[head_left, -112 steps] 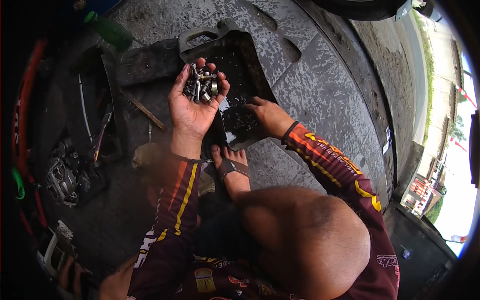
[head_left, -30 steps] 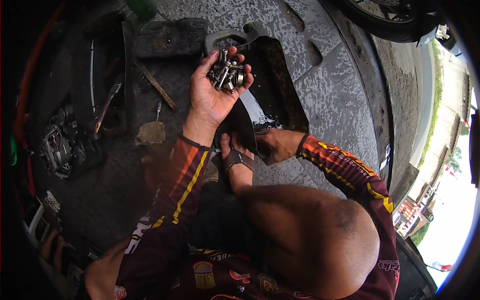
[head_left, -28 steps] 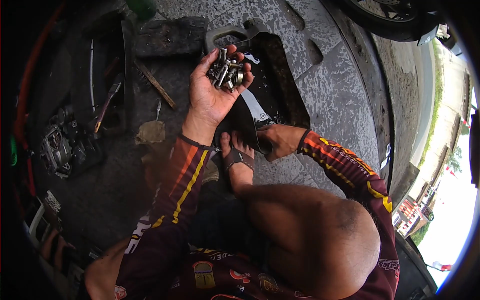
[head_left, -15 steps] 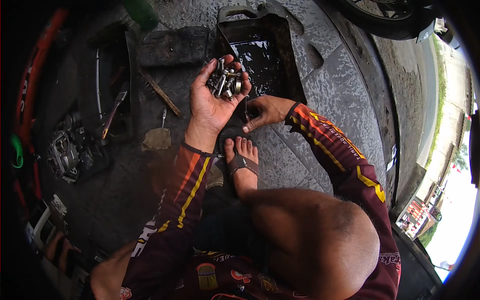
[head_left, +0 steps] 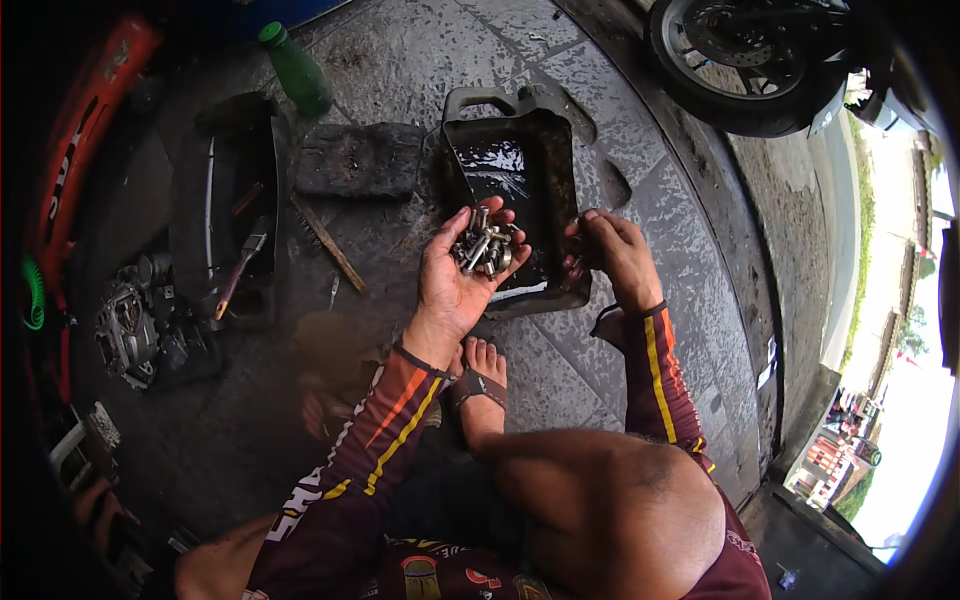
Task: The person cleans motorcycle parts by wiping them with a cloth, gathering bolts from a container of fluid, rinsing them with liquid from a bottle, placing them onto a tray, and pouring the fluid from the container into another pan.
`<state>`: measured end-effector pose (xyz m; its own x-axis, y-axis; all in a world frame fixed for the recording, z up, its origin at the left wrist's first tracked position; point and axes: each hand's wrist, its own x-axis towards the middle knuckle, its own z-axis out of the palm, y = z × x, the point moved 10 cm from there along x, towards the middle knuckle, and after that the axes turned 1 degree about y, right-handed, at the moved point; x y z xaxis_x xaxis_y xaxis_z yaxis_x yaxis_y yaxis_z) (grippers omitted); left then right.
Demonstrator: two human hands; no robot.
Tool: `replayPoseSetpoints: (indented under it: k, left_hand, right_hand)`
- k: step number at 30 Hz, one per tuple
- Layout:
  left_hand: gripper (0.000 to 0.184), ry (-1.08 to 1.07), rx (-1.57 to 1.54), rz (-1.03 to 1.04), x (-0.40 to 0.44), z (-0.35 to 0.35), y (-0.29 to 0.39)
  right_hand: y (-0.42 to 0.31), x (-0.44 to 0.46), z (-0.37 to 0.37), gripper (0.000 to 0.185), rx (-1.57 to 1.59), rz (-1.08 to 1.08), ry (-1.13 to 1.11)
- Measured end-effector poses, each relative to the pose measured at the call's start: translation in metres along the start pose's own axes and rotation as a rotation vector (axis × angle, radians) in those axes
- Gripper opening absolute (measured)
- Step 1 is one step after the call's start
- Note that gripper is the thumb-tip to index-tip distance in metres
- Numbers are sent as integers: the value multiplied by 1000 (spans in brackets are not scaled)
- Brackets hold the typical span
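Observation:
My left hand [head_left: 452,290] is cupped palm up around a pile of metal bolts [head_left: 487,246]; a ring-shaped metal piece lies among them. It is above the near-left part of a cut-open jerrycan [head_left: 575,190] holding dark, shiny liquid [head_left: 500,180]. At the jerrycan's right wall is my right hand [head_left: 622,258], its fingers curled and pinched together over the rim. Whatever is between those fingertips is too dark and small to make out.
Left of the jerrycan lie a dark block [head_left: 360,160], a wooden-handled wire brush [head_left: 330,245], and a second dark tray [head_left: 185,200] with a paintbrush [head_left: 240,270]. A green bottle [head_left: 300,75], metal engine parts [head_left: 128,325] and a motorcycle wheel [head_left: 740,60] stand around. My sandalled foot [head_left: 483,385] is close.
My right hand has moved from beside my left wrist to the jerrycan's right wall. My left hand, still cupping the bolts, appears lower and farther right as the view has shifted.

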<state>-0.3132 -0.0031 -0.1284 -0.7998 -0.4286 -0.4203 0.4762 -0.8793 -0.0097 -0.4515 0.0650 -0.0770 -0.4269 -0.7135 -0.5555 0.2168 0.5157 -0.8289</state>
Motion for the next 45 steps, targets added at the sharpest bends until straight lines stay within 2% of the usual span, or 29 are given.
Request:
replayPoseSetpoints:
  k: [2, 5, 7, 8, 10, 11, 14, 17, 21, 23, 26, 30, 32, 36, 40, 42, 44, 45]
  left_hand:
    - [39, -5, 50, -20, 1, 6, -15]
    - [38, 1, 65, -57, 9, 4, -38]
    - [35, 49, 67, -84, 16, -2, -51]
    - [35, 46, 67, -83, 18, -3, -56]
    - [34, 149, 49, -40, 18, -9, -57]
    - [33, 123, -7, -41, 22, -12, -60]
    - [32, 227, 38, 38, 22, -18, -53]
    - [33, 132, -4, 62, 36, -32, -54]
    - [34, 37, -93, 56, 34, -17, -50]
    - [34, -5, -151, 25, 29, -9, -48]
    - [32, -56, -229, -24, 29, -4, -48]
    - [30, -80, -184, -19, 22, 8, -36]
    - [30, -94, -176, -6, 19, 11, -30]
    - [30, -93, -143, -7, 20, 3, -34]
    - [32, -32, -176, -51, 27, -19, -65]
    - [36, -68, -220, -68, 28, -17, -79]
    - [37, -106, -262, -78, 29, -12, -88]
    - [37, -148, -288, -88, 29, -10, -91]
  right_hand:
    - [-14, -8, 0, 32, 9, -46, -24]
    - [-38, -19, 5, 29, -151, -157, -20]
    - [-58, -25, 15, 22, -360, -289, -11]
    - [-58, -25, 18, 22, -361, -293, -11]
    - [-65, -28, 34, 18, -609, -428, -36]
    - [-67, -31, 44, 19, -668, -492, -63]
    - [-63, -42, 65, 21, -682, -637, -68]
    - [-62, -52, 76, 23, -715, -704, -89]
    - [-71, -62, 62, 26, -661, -663, -35]
    - [-68, -57, 28, 27, -414, -504, 127]
    - [-48, -49, -15, 25, -121, -431, 282]
    - [-43, -48, -42, 26, 45, -426, 319]
    - [-37, -45, -48, 26, 67, -422, 335]
    - [-68, -42, -39, 24, -180, -546, 405]
    - [-134, -12, 11, 25, -219, -644, 161]
    - [-170, 7, 62, 27, -474, -734, -6]
    - [-194, 24, 120, 27, -788, -952, -208]
    - [-195, 39, 141, 26, -887, -922, -292]
